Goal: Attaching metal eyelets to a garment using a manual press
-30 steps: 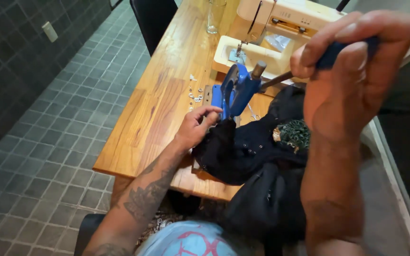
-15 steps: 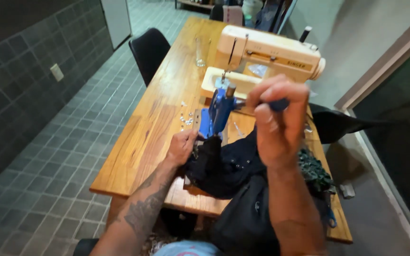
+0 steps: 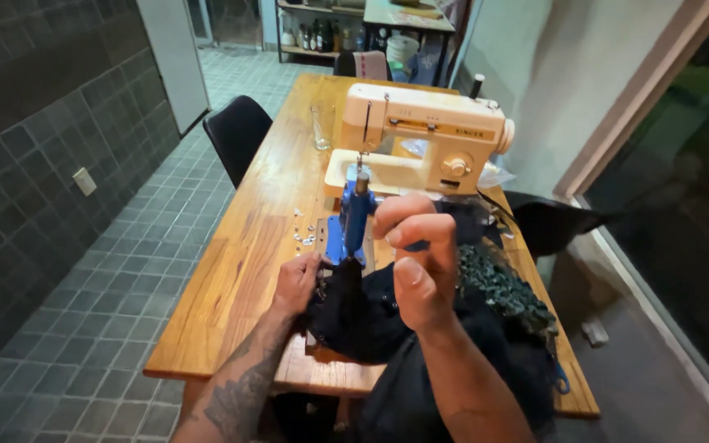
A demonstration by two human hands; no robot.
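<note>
Ahead of our left hand [image 3: 295, 283], the blue press tool [image 3: 354, 221] is standing upright and blocking the straight way forward, with small metal snaps [image 3: 305, 236] lying scattered just left of it. To that hand's left we are seeing a bare stretch of wooden table [image 3: 240, 262] running to the edge, open for passing. Our right hand [image 3: 418, 267] is hovering above black fabric [image 3: 387, 320], which is heaping up beneath and to its right. Beyond it the cream sewing machine [image 3: 420, 143] is closing off the far side; a glass [image 3: 320, 131] is standing left of that.
</note>
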